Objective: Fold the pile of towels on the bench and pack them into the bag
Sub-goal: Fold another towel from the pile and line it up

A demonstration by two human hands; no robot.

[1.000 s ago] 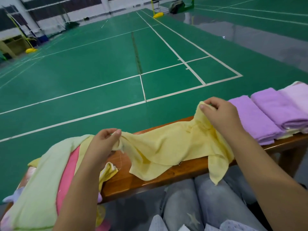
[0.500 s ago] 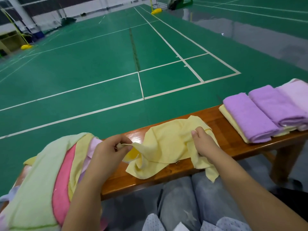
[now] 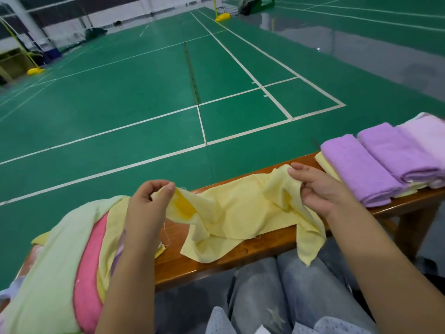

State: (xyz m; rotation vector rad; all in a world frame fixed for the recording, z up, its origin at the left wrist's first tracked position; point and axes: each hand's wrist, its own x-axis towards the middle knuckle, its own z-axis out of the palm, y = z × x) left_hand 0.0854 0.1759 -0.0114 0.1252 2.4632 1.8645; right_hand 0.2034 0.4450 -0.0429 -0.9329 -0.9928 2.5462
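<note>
Long brown wooden bench [image 3: 252, 251] is carrying everything, one bench only. Crumpled pile of unfolded cloth towels [image 3: 62, 256] is sitting at its left end: counting pale green, pink and pale yellow layers plus a lilac edge, so at least four, exact number hidden. Thin pale yellow cloth towel [image 3: 236, 213] is lying mid-bench, near edge drooping over the front toward the person's knees; one of these in hand. Folded purple terry towels [image 3: 375, 165] are sitting at the right end: three purple or lilac rolls on a folded yellow one. No bag showing.

Left hand [image 3: 149, 203] is pinching the towel's left corner, right hand [image 3: 320, 189] is pinching the right corner, both raised off the wood.

Risks, as I'm judging them: cloth is bunching and twisting between the grips, so a fold now is likely coming out skewed; the hanging edge is dragging weight forward and could pull the towel off the bench; left forearm is resting on the pile and could shove it off the end.
</note>
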